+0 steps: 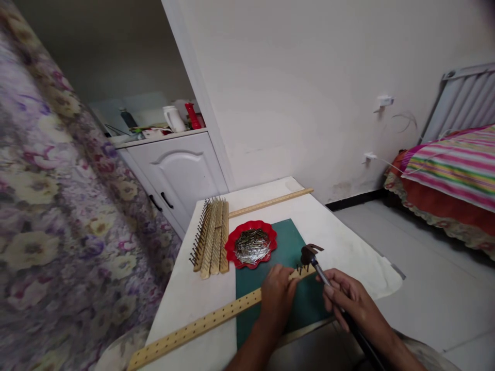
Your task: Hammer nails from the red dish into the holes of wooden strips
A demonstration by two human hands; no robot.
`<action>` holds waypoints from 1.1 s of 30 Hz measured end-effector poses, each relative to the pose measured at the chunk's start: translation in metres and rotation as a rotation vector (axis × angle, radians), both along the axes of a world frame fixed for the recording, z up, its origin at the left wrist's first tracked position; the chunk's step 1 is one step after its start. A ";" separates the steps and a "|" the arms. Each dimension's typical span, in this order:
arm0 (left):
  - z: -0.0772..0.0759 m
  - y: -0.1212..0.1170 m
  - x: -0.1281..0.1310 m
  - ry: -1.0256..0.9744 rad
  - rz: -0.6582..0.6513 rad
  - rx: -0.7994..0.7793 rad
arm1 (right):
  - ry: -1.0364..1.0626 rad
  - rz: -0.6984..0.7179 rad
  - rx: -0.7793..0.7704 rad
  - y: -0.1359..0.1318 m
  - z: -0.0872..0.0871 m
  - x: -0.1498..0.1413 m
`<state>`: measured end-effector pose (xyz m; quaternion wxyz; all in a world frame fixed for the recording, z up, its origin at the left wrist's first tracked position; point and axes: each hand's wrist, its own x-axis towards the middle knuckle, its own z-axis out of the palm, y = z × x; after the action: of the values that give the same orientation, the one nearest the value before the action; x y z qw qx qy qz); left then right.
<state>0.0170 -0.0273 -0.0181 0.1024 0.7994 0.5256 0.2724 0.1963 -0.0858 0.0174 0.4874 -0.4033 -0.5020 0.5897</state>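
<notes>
A long wooden strip point(209, 322) with rows of dark holes or dots runs diagonally across the near side of the table and over a green mat point(247, 281). My left hand point(275, 293) is closed over the strip, its fingertips beside several upright dark nails point(299, 268); whether it also pinches a nail is hidden. In my right hand point(346, 296) is a claw hammer point(317, 269), gripped by its shaft. The hammer head hovers just above or against the strip's nailed end; contact is unclear. Behind my left hand, a red scalloped dish point(231, 248) holds many loose nails.
Several nail-studded wooden strips point(212, 237) lie side by side at the table's left. Another strip point(270, 202) crosses the back of the white table point(348, 247). A floral curtain point(77, 206) hangs left, a white cabinet point(181, 170) stands behind, and a bed point(452, 170) is right.
</notes>
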 end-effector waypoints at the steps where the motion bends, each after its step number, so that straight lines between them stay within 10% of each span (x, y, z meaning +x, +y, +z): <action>1: 0.001 -0.003 -0.007 0.033 0.014 0.020 | 0.003 -0.010 -0.001 0.000 0.001 0.001; 18: 0.008 0.006 -0.039 0.043 -0.016 0.065 | -0.003 -0.082 0.020 0.003 0.002 0.007; 25: 0.040 0.084 -0.040 -0.006 0.167 -0.009 | 0.023 -0.107 0.005 0.006 0.002 0.008; 33: 0.022 0.139 -0.030 -0.012 0.308 -0.129 | 0.030 -0.096 0.006 0.006 0.006 0.006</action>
<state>-0.0127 0.1118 0.0035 0.1137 0.6997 0.6574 0.2556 0.2026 -0.0797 0.0236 0.5237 -0.4167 -0.4767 0.5700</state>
